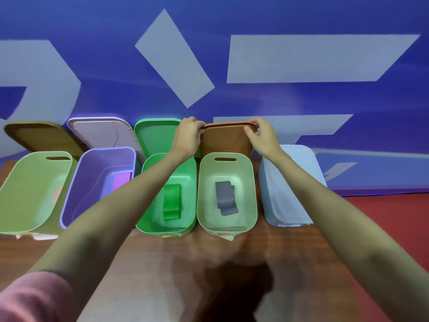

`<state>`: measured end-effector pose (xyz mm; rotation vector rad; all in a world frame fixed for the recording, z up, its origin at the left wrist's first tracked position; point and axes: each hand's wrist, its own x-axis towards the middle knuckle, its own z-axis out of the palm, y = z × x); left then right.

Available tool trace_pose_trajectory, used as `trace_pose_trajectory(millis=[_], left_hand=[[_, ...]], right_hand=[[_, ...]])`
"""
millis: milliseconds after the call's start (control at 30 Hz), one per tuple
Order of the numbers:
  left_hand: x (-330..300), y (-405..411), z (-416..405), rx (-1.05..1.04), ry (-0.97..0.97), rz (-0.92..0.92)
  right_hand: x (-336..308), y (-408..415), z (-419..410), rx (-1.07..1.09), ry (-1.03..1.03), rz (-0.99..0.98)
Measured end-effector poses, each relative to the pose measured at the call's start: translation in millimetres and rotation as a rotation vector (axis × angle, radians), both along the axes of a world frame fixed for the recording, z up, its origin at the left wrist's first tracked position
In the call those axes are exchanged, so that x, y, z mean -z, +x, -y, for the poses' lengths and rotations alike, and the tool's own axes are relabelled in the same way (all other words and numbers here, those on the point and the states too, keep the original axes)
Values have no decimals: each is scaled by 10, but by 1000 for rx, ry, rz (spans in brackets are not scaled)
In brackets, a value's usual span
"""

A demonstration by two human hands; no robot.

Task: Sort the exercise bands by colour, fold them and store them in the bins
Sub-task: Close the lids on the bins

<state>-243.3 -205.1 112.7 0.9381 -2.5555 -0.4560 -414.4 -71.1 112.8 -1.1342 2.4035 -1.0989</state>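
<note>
Sorting nearly finished: folded green band (171,202) and grey band (225,198) in middle bins, light blue bin (287,182) far right lidded, left hand (187,135) and right hand (263,135) gripping brown wooden lid (226,141).

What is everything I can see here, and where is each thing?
Open bins: four; pale green, purple, green, pale green; in a row on the table.
Closed bin: one, light blue, right end.
Bands: green in the green bin, grey in the bin beside it, purple in the purple bin.
Lids leaning on the wall: brown, lilac, green.
Brown lid: one, held behind the grey band's bin.
Table: brown wood.
Wall: blue, pale shapes.
Left hand, right hand: gripping the brown lid's top corners.
</note>
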Motion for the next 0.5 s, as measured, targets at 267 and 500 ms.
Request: trace_pose_trajectory(millis=[267, 500], left_hand=[[-91, 477, -379, 100, -171, -193], [197, 1038, -930, 261, -353, -145]], right_hand=[[-165, 336, -590, 26, -191, 122], [35, 710, -1171, 80, -214, 117]])
